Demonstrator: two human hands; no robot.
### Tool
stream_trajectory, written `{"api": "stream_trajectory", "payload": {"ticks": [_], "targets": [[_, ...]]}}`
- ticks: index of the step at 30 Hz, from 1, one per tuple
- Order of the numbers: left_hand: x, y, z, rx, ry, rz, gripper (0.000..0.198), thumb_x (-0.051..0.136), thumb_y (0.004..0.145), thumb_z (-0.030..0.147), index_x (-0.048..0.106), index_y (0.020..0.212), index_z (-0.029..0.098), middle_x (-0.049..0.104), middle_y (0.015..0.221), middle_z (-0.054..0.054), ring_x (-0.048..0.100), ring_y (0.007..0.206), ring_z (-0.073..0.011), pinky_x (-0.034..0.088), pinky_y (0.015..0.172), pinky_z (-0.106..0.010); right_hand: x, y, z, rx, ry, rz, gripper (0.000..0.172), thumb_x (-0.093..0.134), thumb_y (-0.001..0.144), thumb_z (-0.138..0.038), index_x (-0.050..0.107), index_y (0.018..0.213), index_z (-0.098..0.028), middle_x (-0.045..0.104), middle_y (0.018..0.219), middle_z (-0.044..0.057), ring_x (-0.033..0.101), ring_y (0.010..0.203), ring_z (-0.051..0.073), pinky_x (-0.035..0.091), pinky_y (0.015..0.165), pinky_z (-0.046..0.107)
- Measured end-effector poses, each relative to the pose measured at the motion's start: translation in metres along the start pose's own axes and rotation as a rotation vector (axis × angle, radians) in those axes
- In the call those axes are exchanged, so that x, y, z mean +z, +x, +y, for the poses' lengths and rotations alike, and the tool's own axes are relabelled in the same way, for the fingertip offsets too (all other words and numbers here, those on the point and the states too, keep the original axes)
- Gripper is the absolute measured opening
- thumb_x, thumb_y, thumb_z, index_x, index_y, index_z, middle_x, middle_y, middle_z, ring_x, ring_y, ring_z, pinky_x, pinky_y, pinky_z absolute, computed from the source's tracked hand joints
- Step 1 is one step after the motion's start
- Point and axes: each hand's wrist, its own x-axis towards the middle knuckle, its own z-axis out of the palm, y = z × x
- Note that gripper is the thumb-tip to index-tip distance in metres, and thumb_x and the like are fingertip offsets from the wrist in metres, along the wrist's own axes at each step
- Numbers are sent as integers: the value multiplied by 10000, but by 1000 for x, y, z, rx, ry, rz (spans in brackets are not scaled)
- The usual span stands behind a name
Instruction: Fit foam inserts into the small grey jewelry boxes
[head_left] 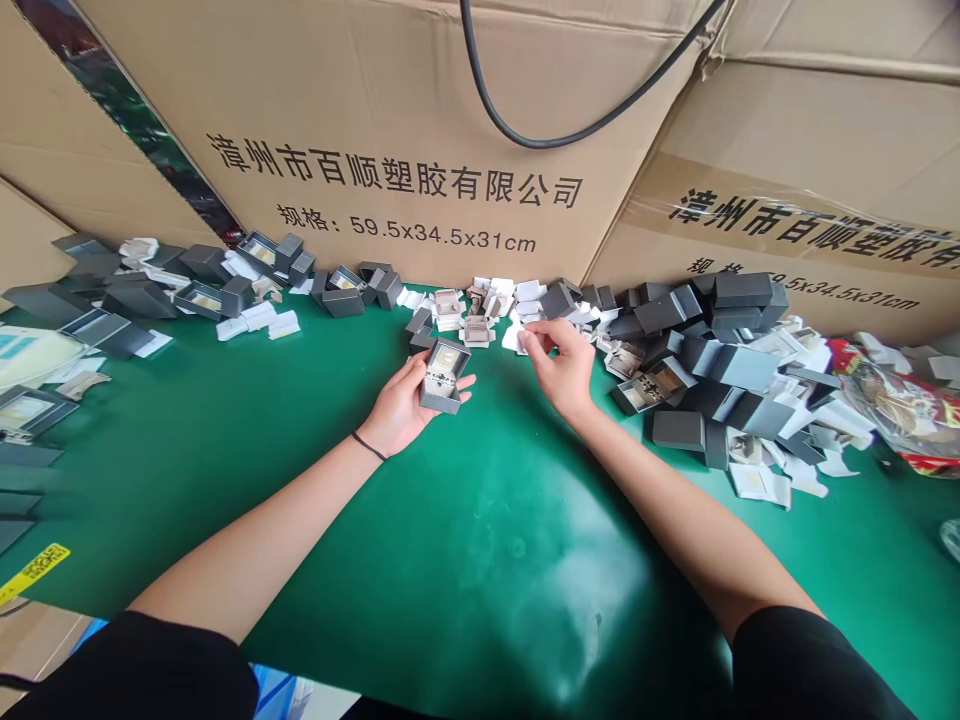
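A small dark grey box (pixel 442 392) with its lid raised and a pale lining rests in my left hand (pixel 399 408), thumb on its near-left side and fingers beneath it. To the right, my right hand (pixel 561 365) pinches a small white piece (pixel 514 337) between thumb and forefinger, at the near edge of a row of white and beige inserts (pixel 478 330). The box and the white piece are apart. Another dark box (pixel 420 327) lies just behind the held one.
Many dark boxes (pixel 739 360) and white scraps are heaped on the right of the green table (pixel 480 540), more boxes (pixel 139 298) at the left. Large cartons (pixel 360 90) wall the back, with a black cable (pixel 540 143) hanging in front. A red plastic bag (pixel 911 410) lies far right.
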Motion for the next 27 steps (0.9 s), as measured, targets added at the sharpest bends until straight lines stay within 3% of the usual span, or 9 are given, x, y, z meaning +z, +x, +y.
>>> {"api": "stream_trajectory", "payload": {"ticks": [2,6,10,15,20,27], "targets": [[1,0,-1,13,1,3,278,487,892,284,542,1155,209,561,1257,-89,589,1094,-296,456,928,-479,1,-6,-21,56,74,58,285,488,878,-448,651,858,-215,584,691,21,499,615,157,436,621,307],[2,0,-5,61,0,13,322,479,870,226,539,1186,231,593,1187,-66,605,1016,-239,502,844,-400,15,-26,-45,46,179,-127,292,502,866,-450,673,833,-215,546,571,-9,495,536,130,415,537,261],[2,-2,-7,39,24,-41,368,467,864,206,518,1223,272,592,1177,-40,612,903,-187,509,727,-312,29,-39,-43,-28,140,-300,291,486,880,-417,689,836,-213,536,508,-25,503,492,112,382,508,232],[2,-4,-8,17,44,-59,361,474,859,202,534,1211,254,557,1247,-31,590,979,-195,489,797,-316,30,-40,-32,-147,-30,-416,298,427,917,-383,677,863,-228,685,719,19,603,645,137,381,566,236],[0,-2,-11,18,82,-70,358,486,859,235,544,1213,246,575,1223,-36,573,1037,-211,474,840,-321,29,-42,-30,-213,-172,-437,318,393,935,-367,664,847,-225,700,770,27,622,708,146,348,567,242],[0,-2,-12,-2,99,-43,363,495,852,235,546,1212,247,589,1192,-42,580,1005,-209,468,851,-333,25,-33,-32,-357,-267,-496,405,340,951,-414,641,775,-208,650,652,35,560,610,135,243,511,272]]}}
